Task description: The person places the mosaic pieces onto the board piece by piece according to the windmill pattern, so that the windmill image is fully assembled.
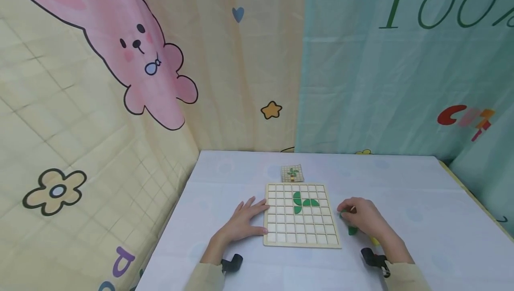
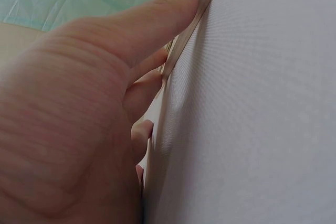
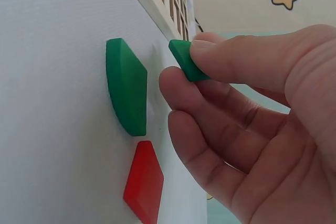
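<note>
A square wooden grid board (image 1: 302, 246) lies on the white table, with several green quarter-round tiles (image 1: 297, 198) set in its upper middle cells. My left hand (image 1: 238, 225) touches the board's left edge with thumb and fingers spread. In the left wrist view, the thumb (image 2: 163, 22) lies along the wooden rim. To the right of the board, my right hand (image 1: 367, 217) pinches a green tile (image 3: 185, 60) between thumb and fingers, just above the table. Below that hand, another green tile (image 3: 126, 87) and a red tile (image 3: 147, 182) rest on the cloth.
Behind the board lies a small pattern card (image 1: 286, 175) showing a grid with a green figure. A yellow piece (image 1: 375, 241) shows partly from under the right wrist. Printed curtains (image 1: 241, 68) hang along the back and sides of the table.
</note>
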`<action>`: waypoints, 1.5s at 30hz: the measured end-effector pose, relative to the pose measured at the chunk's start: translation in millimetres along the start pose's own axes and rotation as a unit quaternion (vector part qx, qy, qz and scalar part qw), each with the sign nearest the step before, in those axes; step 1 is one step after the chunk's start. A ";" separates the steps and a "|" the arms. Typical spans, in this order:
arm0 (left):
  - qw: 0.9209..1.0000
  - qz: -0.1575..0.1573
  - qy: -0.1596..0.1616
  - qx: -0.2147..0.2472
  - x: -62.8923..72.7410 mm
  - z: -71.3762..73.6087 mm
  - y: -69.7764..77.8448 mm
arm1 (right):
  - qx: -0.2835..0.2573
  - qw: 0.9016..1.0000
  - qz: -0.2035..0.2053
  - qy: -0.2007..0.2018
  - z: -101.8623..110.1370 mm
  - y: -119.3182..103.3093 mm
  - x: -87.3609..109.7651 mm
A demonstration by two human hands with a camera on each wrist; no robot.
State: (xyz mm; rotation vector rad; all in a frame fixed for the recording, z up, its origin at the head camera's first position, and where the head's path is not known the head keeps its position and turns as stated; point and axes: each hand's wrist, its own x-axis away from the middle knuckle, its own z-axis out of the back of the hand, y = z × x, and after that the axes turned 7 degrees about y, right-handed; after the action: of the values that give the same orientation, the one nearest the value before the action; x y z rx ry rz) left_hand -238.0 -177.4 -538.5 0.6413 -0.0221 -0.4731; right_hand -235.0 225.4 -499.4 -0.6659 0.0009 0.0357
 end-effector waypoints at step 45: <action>1.000 0.008 0.003 0.017 0.8 -0.9 0.3 | -0.078 0.992 0.092 0.027 -42.6 -46.0 -25.1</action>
State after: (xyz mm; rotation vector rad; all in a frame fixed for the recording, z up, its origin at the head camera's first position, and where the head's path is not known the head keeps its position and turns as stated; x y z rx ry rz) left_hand -237.1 -177.1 -539.1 0.6762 -0.0299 -0.4552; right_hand -258.1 162.1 -504.1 -0.8219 0.1123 0.1981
